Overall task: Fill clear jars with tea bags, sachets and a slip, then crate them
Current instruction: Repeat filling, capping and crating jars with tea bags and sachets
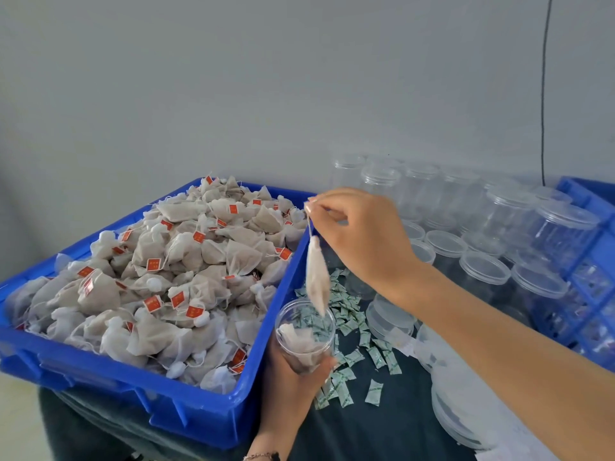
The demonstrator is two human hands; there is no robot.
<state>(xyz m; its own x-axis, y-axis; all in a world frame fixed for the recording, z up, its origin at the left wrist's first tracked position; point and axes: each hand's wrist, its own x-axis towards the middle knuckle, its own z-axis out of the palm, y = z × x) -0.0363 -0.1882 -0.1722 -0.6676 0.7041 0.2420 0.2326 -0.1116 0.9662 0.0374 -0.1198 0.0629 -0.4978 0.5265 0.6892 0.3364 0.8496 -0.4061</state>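
- Your left hand (293, 377) is gripping an open clear jar (304, 334) from below, fingers curled round its lower wall; the jar is sitting just right of the blue crate (186, 407) and already holding tea bags.
- Your right hand (362, 237) is pinching a string between thumb and fingertips; a tea bag (316, 277) is hanging from it, its lower tip just over the jar's mouth.
- The blue crate is lying heaped with tea bags bearing red tags.
- Small green-printed sachets (349, 327) are lying scattered on the dark table (382, 434) beside the jar.
- Lidded clear jars (482, 227) are standing grouped behind your right arm.
- A second blue crate (589, 261) is standing at the far right.
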